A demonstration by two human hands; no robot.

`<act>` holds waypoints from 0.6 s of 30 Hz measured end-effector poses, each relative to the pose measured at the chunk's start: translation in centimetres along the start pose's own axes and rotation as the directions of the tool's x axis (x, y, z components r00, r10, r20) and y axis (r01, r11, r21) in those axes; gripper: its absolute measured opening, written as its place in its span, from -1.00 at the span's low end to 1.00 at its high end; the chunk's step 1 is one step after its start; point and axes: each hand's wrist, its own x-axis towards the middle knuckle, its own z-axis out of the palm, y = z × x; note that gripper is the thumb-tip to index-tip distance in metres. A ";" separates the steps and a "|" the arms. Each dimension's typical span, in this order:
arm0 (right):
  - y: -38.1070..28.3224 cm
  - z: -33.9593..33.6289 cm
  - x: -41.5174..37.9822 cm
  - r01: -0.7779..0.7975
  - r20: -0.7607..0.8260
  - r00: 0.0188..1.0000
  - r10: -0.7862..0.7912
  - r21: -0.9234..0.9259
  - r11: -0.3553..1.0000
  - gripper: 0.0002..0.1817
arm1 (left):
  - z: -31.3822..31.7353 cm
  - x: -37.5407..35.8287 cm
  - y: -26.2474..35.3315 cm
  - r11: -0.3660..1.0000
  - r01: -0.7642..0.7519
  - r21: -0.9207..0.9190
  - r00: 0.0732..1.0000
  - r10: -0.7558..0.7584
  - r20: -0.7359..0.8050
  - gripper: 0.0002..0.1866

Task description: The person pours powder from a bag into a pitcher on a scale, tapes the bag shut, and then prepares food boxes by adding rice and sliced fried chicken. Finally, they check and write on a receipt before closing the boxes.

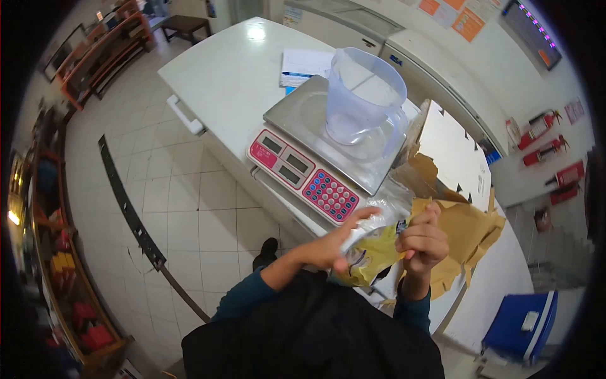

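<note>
A yellow and clear plastic bag (pixel 372 258) is between my two hands, close to my body at the counter's edge. My left hand (pixel 333 246) grips its left side, with the fingers bent round it. The fingers of my right hand (pixel 424 239) are curled closed on the bag's right upper part. Just beyond my hands is a pink and silver weighing scale (pixel 303 172). A translucent jug (pixel 363 101) stands upright on its metal pan, handle toward the right.
A white box (pixel 457 151) and torn brown paper (pixel 467 230) lie right of the scale. Behind it are a notebook (pixel 303 63) and pen on the white counter (pixel 221 69). A blue cooler box (pixel 521 325) is at lower right. Fire extinguishers (pixel 540 129) hang on the wall.
</note>
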 end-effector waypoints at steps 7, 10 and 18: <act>-0.2 10.7 8.2 0.077 0.005 0.996 -0.085 0.365 0.928 -0.70 | -9.2 -7.0 -3.0 0.601 0.280 -0.749 0.941 -0.328 0.088 -0.06; -0.1 13.9 10.6 0.084 -0.025 0.996 -0.081 0.382 0.920 -0.74 | -11.6 -7.6 -1.3 0.583 0.196 -0.788 0.967 -0.250 0.056 -0.13; -3.9 16.9 11.4 0.277 0.120 0.960 -0.252 -0.299 0.913 -0.74 | -17.0 -9.6 1.4 0.592 0.046 -0.804 0.963 -0.241 -0.123 -0.12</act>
